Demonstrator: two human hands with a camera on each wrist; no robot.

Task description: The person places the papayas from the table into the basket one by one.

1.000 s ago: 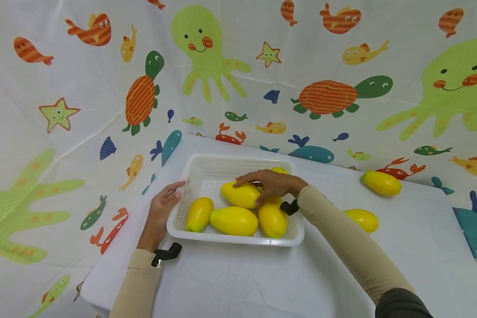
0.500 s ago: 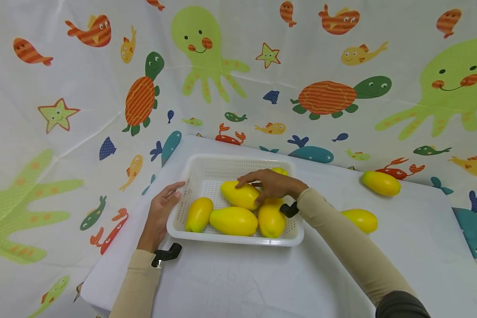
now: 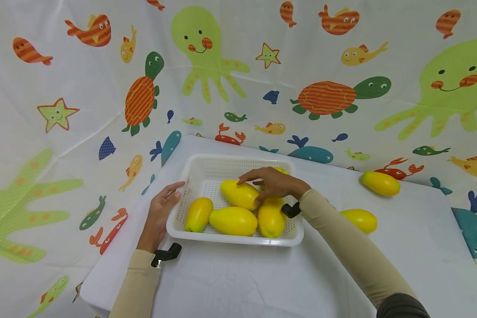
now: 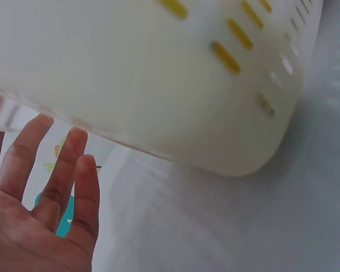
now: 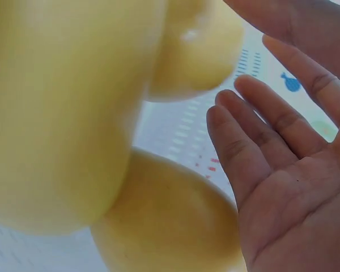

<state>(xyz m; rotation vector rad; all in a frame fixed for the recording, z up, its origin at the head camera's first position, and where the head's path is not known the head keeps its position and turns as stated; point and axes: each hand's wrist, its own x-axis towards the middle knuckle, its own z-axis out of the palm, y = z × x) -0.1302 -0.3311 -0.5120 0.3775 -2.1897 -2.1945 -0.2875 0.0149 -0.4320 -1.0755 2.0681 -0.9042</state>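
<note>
A white perforated plastic basket (image 3: 238,240) holds several smooth yellow oval fruits, shaped like mangoes or papayas. My right hand (image 3: 278,182) reaches over its right half. In the head view its index finger and thumb lie at the upper and right sides of one fruit (image 3: 240,194). The right wrist view shows the fingers fairly straight, with a gap between the fingertips and the fruit (image 5: 195,56); whether they touch it I cannot tell. At the basket's left wall, my left hand (image 3: 160,212) has its fingers extended, fingertips at the rim (image 4: 130,148). Behind my right hand a fruit is partly hidden.
On the white-covered table (image 3: 238,282), two more yellow fruits lie right of the basket: one (image 3: 380,183) near the back edge, another (image 3: 361,220) partly behind my right forearm. A cloth (image 3: 238,57) printed with sea animals hangs behind and at the left.
Almost nothing differs. The back of my right hand is very slightly higher over the basket, while my left hand, the basket and the fruits stay in place.
</note>
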